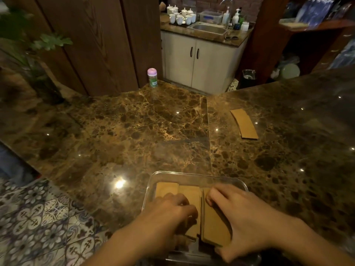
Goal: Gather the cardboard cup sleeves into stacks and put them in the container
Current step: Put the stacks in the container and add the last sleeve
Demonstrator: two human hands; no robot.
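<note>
A clear glass container sits at the near edge of the marble counter, holding flat brown cardboard cup sleeves in side-by-side stacks. My right hand grips the right stack of sleeves inside the container, thumb on its near end and fingers over its far end. My left hand rests fingers-down on the left stacks of sleeves. Whether it grips them I cannot tell. A small separate pile of sleeves lies on the counter at the far right, apart from both hands.
A small bottle with a pink cap stands at the counter's far edge. A potted plant is at the far left. Behind the counter are a sink, white cups and cabinets. Patterned floor tiles show at lower left.
</note>
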